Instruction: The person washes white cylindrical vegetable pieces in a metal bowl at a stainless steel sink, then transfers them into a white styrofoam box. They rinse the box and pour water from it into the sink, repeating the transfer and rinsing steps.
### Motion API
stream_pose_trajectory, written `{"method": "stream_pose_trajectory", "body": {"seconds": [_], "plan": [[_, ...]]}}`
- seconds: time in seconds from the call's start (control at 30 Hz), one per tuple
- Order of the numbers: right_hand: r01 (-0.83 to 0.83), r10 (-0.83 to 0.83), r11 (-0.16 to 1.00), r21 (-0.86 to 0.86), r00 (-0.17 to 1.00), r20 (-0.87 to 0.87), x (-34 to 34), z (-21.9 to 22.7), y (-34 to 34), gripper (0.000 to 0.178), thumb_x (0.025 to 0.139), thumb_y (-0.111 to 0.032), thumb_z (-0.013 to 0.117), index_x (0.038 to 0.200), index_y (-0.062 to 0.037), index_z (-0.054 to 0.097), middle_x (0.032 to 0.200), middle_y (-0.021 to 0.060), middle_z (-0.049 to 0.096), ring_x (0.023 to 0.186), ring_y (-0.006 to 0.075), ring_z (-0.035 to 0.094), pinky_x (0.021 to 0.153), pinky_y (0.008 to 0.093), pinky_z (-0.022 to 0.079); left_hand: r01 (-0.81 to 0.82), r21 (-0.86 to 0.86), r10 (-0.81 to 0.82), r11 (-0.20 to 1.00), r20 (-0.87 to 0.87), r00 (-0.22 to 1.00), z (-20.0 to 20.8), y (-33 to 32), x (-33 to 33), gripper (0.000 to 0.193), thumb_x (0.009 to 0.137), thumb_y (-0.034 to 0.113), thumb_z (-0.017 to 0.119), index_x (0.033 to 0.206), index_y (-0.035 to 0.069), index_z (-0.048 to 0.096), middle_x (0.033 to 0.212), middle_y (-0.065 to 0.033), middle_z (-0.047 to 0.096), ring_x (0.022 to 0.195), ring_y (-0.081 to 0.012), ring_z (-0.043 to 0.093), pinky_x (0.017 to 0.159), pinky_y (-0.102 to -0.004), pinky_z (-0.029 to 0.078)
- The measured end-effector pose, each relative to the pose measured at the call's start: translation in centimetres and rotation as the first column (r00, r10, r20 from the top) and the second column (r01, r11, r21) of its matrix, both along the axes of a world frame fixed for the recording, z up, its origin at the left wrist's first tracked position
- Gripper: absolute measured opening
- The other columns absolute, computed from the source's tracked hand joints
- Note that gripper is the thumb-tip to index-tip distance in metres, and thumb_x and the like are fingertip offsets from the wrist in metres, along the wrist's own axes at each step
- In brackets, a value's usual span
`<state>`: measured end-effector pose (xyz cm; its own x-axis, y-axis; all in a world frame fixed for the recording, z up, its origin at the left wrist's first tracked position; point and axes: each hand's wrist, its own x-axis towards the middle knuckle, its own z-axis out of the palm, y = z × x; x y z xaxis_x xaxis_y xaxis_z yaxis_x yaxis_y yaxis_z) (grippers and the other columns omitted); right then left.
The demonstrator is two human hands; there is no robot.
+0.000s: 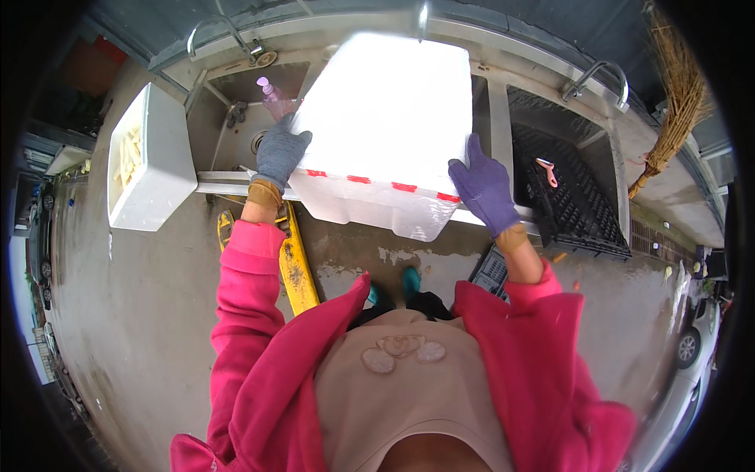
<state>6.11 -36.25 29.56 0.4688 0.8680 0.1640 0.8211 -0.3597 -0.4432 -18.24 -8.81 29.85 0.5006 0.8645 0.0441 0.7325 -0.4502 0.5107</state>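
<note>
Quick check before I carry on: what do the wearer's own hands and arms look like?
The left hand wears a grey knit-looking glove, the right hand a purple-blue glove. Each has a tan-brown cuff at the wrist. Bright pink sleeves stop short of the cuffs, leaving some forearm bare. No cables show.
</note>
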Motion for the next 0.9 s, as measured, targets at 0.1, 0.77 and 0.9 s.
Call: {"method": "stream_pose_trajectory", "body": {"seconds": [0.1,0.77,0.9], "plan": [[-0.019,0.018,1.000,0.012,0.999,0.038,0.1,-0.1,0.1,0.072,0.085,-0.039,0.055,0.134,0.0111,0.037,0.078,0.0263,0.063,0.073,0.0427,0.062,0.068,0.0490,0.050,-0.012,-0.029,0.015,0.999,0.121,0.993,-0.3,-0.1,-0.6,0.053,0.077,0.025,0.065,0.123,0.000,0.057,0.108,-0.0248,0.065,0.100,-0.0389,0.063,0.089,-0.0411,0.049],[-0.012,0.012,0.999,-0.052,1.000,0.013,1.4,-0.2,1.0,0.078,0.089,-0.042,0.049,0.137,0.0162,0.031,0.061,0.0189,0.061,0.058,0.0353,0.062,0.058,0.0452,0.050,-0.036,0.008,0.034,0.999,0.224,0.974,0.0,-1.7,-0.7,0.043,0.079,0.014,0.064,0.119,-0.002,0.059,0.103,-0.0196,0.066,0.092,-0.0299,0.065,0.083,-0.0358,0.050],[-0.017,0.018,1.000,-0.011,1.000,0.012,1.5,-0.2,1.0,0.077,0.088,-0.042,0.049,0.136,0.0168,0.032,0.059,0.0188,0.060,0.056,0.0358,0.062,0.056,0.0453,0.049,-0.055,-0.008,0.056,0.998,0.227,0.972,-0.7,-1.3,-1.0,0.044,0.079,0.015,0.065,0.119,-0.001,0.059,0.105,-0.0197,0.066,0.095,-0.0309,0.064,0.085,-0.0358,0.049]]}}
